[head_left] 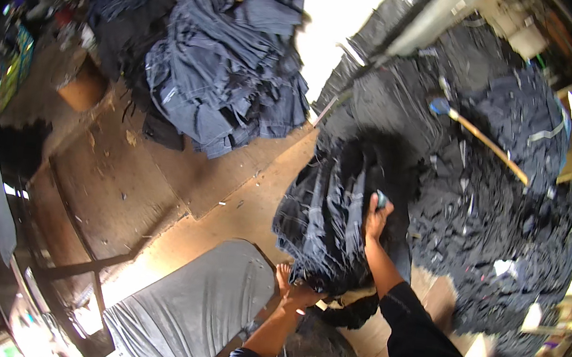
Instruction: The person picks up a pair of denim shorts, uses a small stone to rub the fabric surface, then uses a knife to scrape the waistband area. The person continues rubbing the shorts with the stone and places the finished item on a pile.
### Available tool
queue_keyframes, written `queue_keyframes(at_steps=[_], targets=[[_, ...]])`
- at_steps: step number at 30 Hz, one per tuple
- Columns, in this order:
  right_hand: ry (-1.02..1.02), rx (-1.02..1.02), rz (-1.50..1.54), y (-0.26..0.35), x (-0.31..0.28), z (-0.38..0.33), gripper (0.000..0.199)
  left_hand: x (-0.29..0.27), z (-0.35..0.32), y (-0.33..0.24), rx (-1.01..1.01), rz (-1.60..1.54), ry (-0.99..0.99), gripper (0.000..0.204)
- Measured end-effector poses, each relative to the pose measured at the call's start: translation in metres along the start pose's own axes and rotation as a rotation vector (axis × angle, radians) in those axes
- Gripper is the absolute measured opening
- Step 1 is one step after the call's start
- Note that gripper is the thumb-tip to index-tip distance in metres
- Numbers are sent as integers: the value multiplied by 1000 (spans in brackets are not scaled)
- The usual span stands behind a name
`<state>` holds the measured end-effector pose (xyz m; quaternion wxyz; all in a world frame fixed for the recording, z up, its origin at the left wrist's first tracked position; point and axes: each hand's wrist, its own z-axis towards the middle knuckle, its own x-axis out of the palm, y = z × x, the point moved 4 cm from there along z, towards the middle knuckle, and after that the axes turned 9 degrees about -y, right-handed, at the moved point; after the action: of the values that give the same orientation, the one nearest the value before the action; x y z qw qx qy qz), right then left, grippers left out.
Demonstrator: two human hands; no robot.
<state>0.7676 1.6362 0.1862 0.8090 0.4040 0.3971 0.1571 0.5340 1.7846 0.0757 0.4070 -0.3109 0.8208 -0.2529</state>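
Observation:
A bundle of black and dark-blue cut denim pieces (325, 209) with frayed pale edges lies in front of me, slightly right of the middle. My left hand (299, 297) grips its near lower edge, the fingertips partly hidden by the cloth. At the bundle's right side, my right hand (376, 218) is closed around a small blue-grey object (382, 200); its kind is too small to make out. That hand's fingers also rest close against the dark fabric.
A grey padded bench (201, 304) stands at the near left. Folded blue denim (224, 69) is heaped on the brown floor (143, 167) farther off. Large dark fabric piles (489, 227) fill the right, with a wooden-handled tool (489, 144) lying on them.

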Motion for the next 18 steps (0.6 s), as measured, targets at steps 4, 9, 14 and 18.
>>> queue_keyframes(at_steps=[4,9,14,18], targets=[[131,454,368,-21,-54,38,61,-75,-43,-61,77,115,219,74],[333,561,56,-70,-177,39,55,-134,-68,-171,95,99,386,53],[633,-57,-71,-100,-166,-24,92,-87,-17,-232,75,-904,857,42],[554,-201,29,-115,-146,-32,88,-52,46,-182,-163,-790,400,39]])
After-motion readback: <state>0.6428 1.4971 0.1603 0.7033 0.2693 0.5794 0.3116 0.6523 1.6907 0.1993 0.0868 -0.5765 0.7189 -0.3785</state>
